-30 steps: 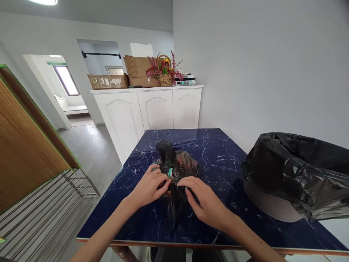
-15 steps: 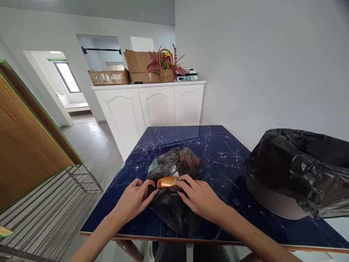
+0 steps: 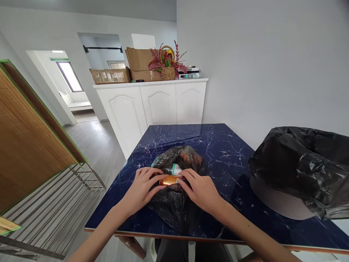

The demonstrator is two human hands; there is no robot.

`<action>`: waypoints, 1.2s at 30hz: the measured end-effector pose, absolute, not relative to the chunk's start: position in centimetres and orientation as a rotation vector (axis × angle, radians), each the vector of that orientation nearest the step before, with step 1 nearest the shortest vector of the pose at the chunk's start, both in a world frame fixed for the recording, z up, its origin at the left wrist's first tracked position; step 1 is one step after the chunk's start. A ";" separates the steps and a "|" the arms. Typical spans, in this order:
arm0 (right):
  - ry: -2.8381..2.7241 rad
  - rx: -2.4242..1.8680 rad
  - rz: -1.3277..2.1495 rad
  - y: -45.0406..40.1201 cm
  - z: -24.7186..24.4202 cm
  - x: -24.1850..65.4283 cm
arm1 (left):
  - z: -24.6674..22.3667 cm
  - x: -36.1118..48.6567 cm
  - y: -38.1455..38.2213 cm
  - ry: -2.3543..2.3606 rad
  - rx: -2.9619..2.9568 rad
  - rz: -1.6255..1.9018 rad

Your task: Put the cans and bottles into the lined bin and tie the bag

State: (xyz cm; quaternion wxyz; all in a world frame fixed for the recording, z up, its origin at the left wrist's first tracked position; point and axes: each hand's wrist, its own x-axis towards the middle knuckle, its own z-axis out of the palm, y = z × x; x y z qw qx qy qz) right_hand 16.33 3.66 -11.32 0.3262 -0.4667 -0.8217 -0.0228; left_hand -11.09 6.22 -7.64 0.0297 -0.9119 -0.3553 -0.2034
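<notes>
A black plastic bag [image 3: 174,211] lies on the dark blue marbled table [image 3: 226,145], its mouth open. Inside the opening an orange can [image 3: 168,180] lies on its side, and just behind it shows a container with a white and green label [image 3: 176,169]. My left hand [image 3: 144,185] has its fingers around the can's left end. On the right end, my right hand [image 3: 200,189] pinches the can with thumb and fingers. Reddish and green items show dimly through the bag's thin plastic.
At the right stands a grey bin [image 3: 280,200] lined with a black bag. Beyond the table, a white cabinet [image 3: 163,102] carries cardboard boxes [image 3: 110,75] and a flower basket [image 3: 168,73]. A metal rack [image 3: 81,182] stands at the left.
My left hand has shifted from the bag's edge onto the can. The labelled container behind the can shows more. The view has moved slightly.
</notes>
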 end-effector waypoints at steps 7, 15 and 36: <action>-2.124 -1.331 -0.069 3.5 -12.9 18.4 | -7.7 -8.2 7.8 -1.046 -2.976 -0.362; -2.171 -1.320 -0.020 2.2 -15.3 20.9 | -8.8 -8.2 7.1 -1.361 -2.990 -0.395; -2.151 -1.223 0.181 -0.3 -17.1 24.1 | -2.7 -11.5 2.5 -1.693 -2.936 -1.360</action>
